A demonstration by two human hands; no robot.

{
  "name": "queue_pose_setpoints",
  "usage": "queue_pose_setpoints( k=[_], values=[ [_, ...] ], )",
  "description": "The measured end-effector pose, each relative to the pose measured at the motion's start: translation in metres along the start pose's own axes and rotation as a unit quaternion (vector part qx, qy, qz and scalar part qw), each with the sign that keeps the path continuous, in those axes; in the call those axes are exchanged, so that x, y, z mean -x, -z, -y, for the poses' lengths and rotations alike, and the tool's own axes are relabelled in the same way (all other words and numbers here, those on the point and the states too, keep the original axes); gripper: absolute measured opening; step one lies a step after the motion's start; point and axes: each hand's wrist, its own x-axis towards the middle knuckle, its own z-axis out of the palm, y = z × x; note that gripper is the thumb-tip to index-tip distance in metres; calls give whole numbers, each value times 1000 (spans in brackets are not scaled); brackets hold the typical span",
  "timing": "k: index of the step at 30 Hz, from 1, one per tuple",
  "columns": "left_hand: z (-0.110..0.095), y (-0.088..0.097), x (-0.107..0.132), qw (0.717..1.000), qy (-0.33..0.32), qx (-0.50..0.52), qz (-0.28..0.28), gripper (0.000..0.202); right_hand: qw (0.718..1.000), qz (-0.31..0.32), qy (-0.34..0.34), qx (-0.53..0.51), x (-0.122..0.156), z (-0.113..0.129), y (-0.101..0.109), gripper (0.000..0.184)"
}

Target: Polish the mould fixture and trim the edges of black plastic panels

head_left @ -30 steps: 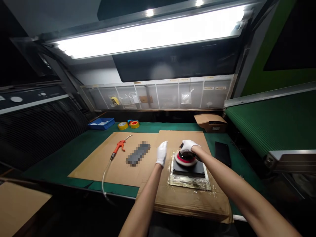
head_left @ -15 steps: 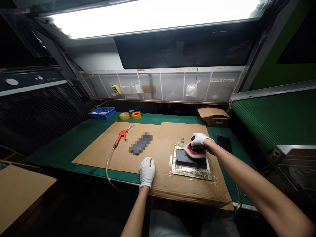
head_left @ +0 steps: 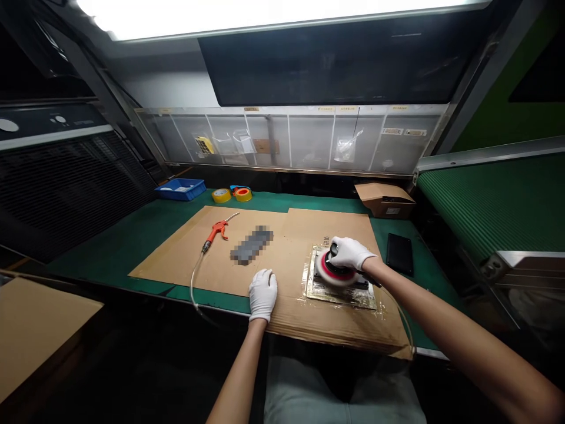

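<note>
My right hand (head_left: 352,254), in a white glove, is wrapped round the top of a polisher (head_left: 329,274) with a red band and a pale round pad. The pad lies over a black flat part (head_left: 362,284) and hides most of it. Around that part is a worn, shiny rectangular frame (head_left: 314,292), taped onto the cardboard (head_left: 304,235). A hose (head_left: 408,330) runs down beside my right forearm. My left hand (head_left: 263,295), gloved too, lies with its fingers on the front edge of the cardboard and holds nothing.
An orange air blow gun (head_left: 216,231) with a hose lies left, near a pixelated dark object (head_left: 252,245). Behind are tape rolls (head_left: 221,195) and a blue tray (head_left: 182,189). A cardboard box (head_left: 385,200), another black part (head_left: 399,254) and a green conveyor (head_left: 498,191) are right.
My right hand has moved the polisher left and toward me across the black part. My left hand has stayed on the cardboard. The camera view has tilted slightly down.
</note>
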Motion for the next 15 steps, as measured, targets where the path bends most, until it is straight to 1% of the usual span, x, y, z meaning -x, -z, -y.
queue_pose_setpoints(
  k=[2, 4, 8, 12, 15],
  values=[
    [0, 0, 0, 1000, 0, 1, 0, 37, 999, -10, -26, 15, -1, -9, 4, 39],
    [-1, 0, 0, 1000, 1, 0, -1, 37, 999, -11, -29, 21, -3, -12, 6, 39],
    [-1, -1, 1, 1000, 4, -7, 0, 36, 1000, 5, 13, 11, -3, -5, 1, 34],
    [-1, -1, 2, 1000, 4, -12, 5, 35, 999, -18, -29, 26, -8, 4, -3, 39],
    [-1, 0, 2, 1000, 7, -13, 8, 35, 1000, -1, -12, 23, -13, 7, -2, 37]
  ],
)
